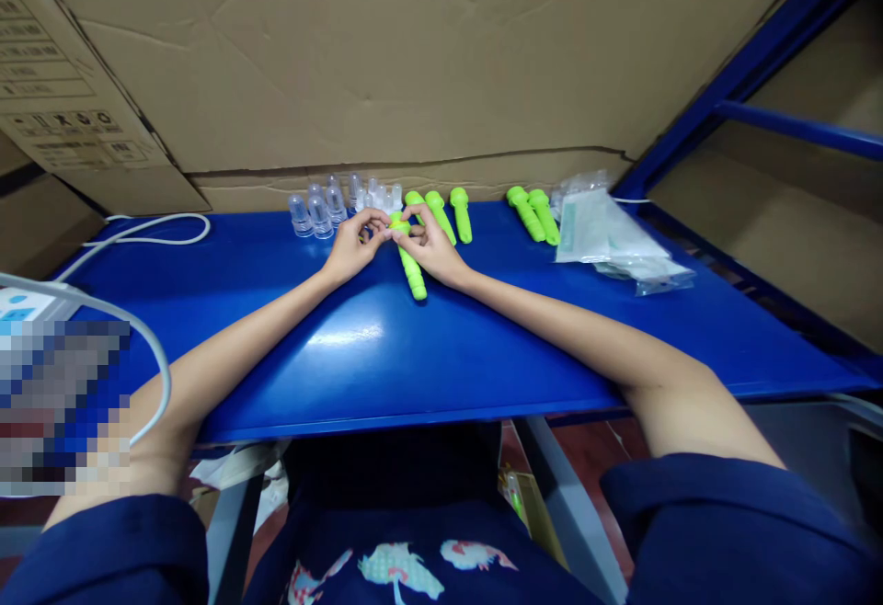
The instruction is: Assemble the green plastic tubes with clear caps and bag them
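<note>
My right hand (433,246) is closed around a lime-green plastic pen-shaped part (412,272), whose lower end sticks out toward me over the blue table (386,348). My left hand (353,245) meets it at the part's top end, fingertips pinched there on something too small to make out. Just beyond the hands stand several clear plastic caps (318,210) in a cluster. Three more green parts (448,211) lie behind my right hand, and two others (534,213) lie further right.
A pile of clear plastic bags (613,237) lies at the right of the table. A white cable (148,228) and a white power strip (24,303) sit at the left. Cardboard boxes (386,62) form a wall behind the table. A blue shelf frame (759,62) rises at the right.
</note>
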Tool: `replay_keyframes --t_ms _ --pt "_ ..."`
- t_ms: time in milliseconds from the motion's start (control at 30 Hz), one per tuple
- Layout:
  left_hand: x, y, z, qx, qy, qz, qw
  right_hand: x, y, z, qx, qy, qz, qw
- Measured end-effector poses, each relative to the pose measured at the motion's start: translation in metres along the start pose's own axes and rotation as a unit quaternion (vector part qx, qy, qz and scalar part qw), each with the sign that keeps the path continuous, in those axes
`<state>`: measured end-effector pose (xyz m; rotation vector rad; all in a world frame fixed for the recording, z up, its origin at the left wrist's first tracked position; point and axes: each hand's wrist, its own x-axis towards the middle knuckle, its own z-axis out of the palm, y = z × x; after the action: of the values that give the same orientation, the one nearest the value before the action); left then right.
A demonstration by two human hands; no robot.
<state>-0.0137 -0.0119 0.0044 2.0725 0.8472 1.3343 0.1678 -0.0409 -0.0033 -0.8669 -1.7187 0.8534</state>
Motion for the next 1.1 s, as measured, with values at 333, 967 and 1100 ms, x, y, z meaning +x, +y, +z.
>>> replay_keyframes --t_ms 333,967,1100 --pt "0.0 0.001 0.002 -0.01 -0.006 0.015 1.0 0.001 0.004 0.001 0.008 0.015 -0.003 1.0" --pt "0.001 -0.005 0.003 -0.018 0.017 0.003 1.0 0.005 0.011 0.002 0.054 0.058 0.026 0.997" --pt "0.001 -0.004 0.001 -0.013 0.014 0.001 1.0 0.004 0.01 0.001 0.055 0.054 0.03 0.997"
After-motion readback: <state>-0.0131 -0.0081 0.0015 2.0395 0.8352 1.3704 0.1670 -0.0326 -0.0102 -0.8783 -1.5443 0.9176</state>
